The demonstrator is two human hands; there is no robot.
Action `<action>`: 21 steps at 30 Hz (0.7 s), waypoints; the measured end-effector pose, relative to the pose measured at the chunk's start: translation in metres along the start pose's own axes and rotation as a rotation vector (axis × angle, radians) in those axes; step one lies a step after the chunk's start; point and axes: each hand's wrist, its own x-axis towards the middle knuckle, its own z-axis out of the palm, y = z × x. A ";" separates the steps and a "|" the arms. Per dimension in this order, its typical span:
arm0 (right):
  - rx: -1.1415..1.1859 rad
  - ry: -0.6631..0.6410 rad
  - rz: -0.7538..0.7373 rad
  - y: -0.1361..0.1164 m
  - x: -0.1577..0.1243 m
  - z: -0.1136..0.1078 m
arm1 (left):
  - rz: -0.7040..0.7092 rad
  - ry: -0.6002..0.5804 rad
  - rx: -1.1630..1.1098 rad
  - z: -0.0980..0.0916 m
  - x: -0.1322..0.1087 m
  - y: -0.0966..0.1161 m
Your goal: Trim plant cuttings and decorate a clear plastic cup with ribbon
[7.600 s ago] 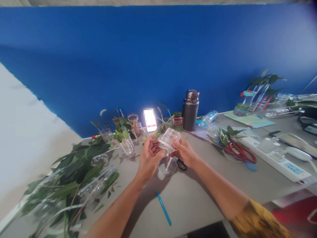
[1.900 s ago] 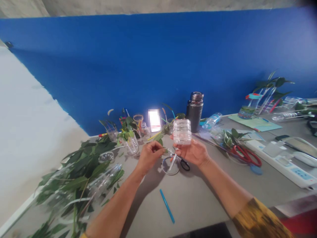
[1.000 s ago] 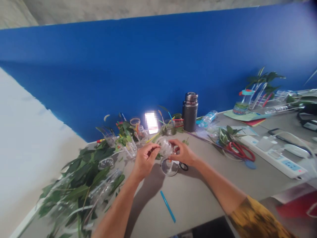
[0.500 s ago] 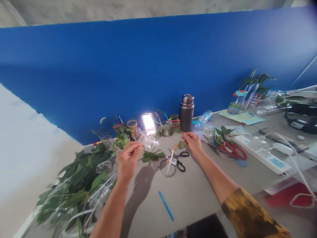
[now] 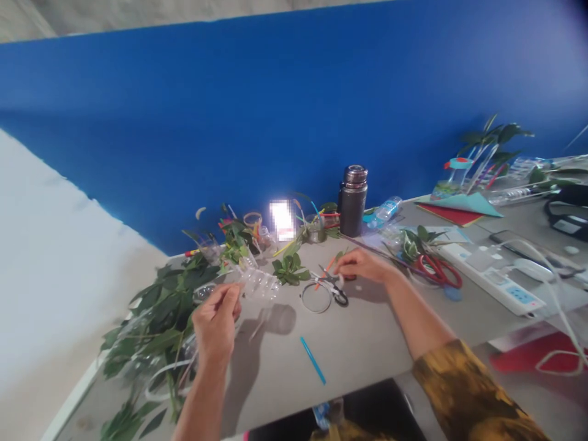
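Note:
My left hand [image 5: 215, 315] is closed in a pinch on the edge of a cut clear plastic bottle [image 5: 261, 284], held just above the table and casting a shadow. My right hand [image 5: 364, 266] has its fingers curled down over the upper handle of the black-handled scissors [image 5: 341, 298], hiding part of it. The scissors lie beside a clear round ring [image 5: 316, 297], with white and orange strips across them. Behind the bottle piece lies a small bunch of green leaves [image 5: 289, 269]. A blue strip [image 5: 313, 360] rests nearer to me.
Leafy branches [image 5: 156, 324] cover the left side. A dark thermos [image 5: 353, 202], a small bottle [image 5: 386, 211] and a bright screen [image 5: 282, 219] stand or lie at the back. Red-handled scissors [image 5: 438, 271] and a white power strip [image 5: 500, 282] lie to the right.
My left hand has moved left and nearer to me with the bottle piece. My right hand has come down onto the scissors' handle. The whole view has shifted slightly.

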 end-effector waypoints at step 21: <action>-0.239 0.455 0.021 -0.022 0.074 0.024 | -0.015 -0.155 -0.014 0.070 0.033 0.002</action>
